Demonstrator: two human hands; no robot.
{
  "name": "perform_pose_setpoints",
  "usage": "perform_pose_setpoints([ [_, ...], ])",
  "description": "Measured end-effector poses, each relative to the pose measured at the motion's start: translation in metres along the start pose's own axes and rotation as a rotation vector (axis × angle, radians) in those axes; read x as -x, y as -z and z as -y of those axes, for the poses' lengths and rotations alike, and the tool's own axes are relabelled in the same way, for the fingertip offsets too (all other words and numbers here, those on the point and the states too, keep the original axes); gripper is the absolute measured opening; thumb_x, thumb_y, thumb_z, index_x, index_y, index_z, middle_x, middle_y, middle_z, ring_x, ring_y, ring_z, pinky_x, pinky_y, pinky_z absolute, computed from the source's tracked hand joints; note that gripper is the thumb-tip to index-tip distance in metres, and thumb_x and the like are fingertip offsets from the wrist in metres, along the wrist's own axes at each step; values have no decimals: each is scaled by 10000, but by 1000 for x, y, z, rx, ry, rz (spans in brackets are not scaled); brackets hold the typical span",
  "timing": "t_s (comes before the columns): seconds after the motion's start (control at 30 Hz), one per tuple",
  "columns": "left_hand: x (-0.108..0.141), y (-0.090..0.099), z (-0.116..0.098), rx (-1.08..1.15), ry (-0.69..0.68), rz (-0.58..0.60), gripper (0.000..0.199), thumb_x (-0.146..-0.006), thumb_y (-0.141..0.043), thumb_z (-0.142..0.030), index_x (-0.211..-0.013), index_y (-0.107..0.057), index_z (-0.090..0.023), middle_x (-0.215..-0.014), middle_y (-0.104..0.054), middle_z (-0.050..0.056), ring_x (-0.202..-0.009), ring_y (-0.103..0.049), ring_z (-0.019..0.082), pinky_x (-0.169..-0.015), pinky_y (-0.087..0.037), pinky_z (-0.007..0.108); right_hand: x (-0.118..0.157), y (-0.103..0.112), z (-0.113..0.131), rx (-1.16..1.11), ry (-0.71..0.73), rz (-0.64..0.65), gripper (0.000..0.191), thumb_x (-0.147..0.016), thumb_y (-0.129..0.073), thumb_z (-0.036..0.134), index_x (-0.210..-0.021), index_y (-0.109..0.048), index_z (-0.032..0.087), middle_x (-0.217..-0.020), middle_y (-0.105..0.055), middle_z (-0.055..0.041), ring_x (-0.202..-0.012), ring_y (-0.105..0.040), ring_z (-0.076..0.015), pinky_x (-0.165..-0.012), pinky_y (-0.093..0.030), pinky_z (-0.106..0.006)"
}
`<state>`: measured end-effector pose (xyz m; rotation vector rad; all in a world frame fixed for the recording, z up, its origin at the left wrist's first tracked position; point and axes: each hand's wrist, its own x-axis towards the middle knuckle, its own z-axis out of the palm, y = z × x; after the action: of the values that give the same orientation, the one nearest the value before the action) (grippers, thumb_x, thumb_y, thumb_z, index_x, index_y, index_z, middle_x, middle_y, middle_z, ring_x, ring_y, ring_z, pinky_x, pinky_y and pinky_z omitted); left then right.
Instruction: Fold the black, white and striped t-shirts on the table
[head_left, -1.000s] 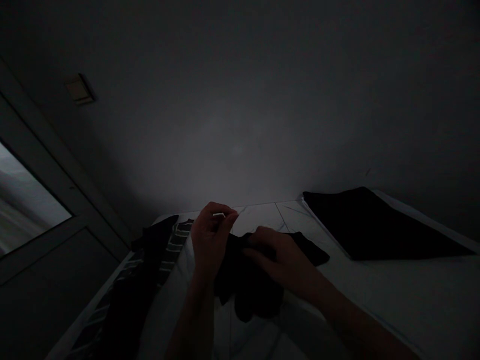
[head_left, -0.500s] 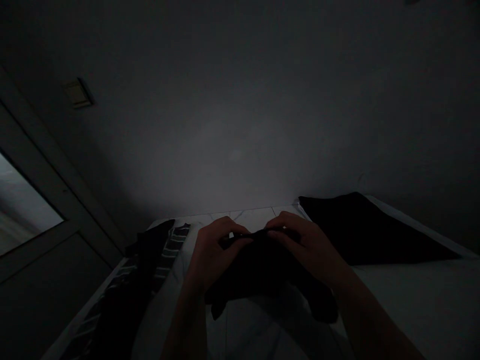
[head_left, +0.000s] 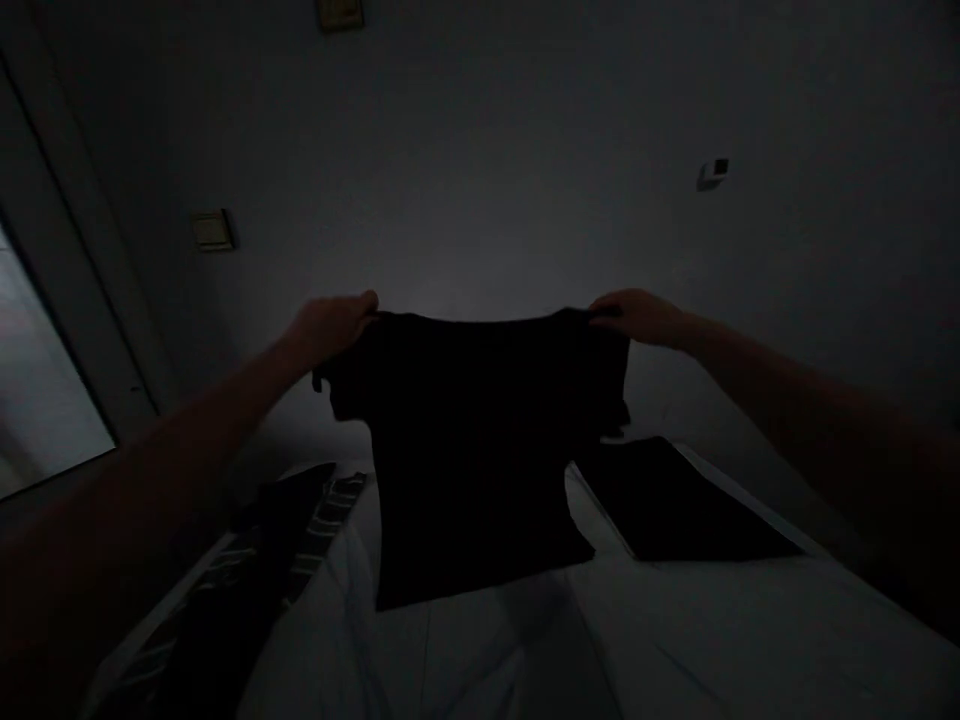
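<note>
Lifted up off the bed (head_left: 675, 640) since the earlier view, the black T-shirt (head_left: 472, 450) hangs lengthwise downward between the wide-apart left hand (head_left: 330, 328) and right hand (head_left: 637, 317), each pinching one shoulder.

A plain, dim grey plaster wall (head_left: 480, 150) is filling most of the view, with a small beige rectangular wall plate (head_left: 213, 230) and a small white plastic wall fitting (head_left: 712, 173) sitting on it. At the left, a tall dark-framed glass pane (head_left: 45, 370) is glowing pale, while a bed under a rumpled white sheet (head_left: 697, 640) is stretching across the bottom
</note>
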<state>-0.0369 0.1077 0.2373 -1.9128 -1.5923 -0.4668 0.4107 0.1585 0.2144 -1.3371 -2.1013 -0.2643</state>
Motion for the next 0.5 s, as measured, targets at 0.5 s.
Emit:
perform_pose_setpoints([
  [0.5, 58, 36, -4, 182, 99, -123, 336, -961, -443, -394, -1191, -565, -182, -989, -705, 97, -937, -658, 262, -849, -463, 348, 62, -7, 55, -33, -107, -248, 241, -880, -561, 357, -859, -729, 185, -831, -726, -72, -806, -657, -230, -711, -482, -324],
])
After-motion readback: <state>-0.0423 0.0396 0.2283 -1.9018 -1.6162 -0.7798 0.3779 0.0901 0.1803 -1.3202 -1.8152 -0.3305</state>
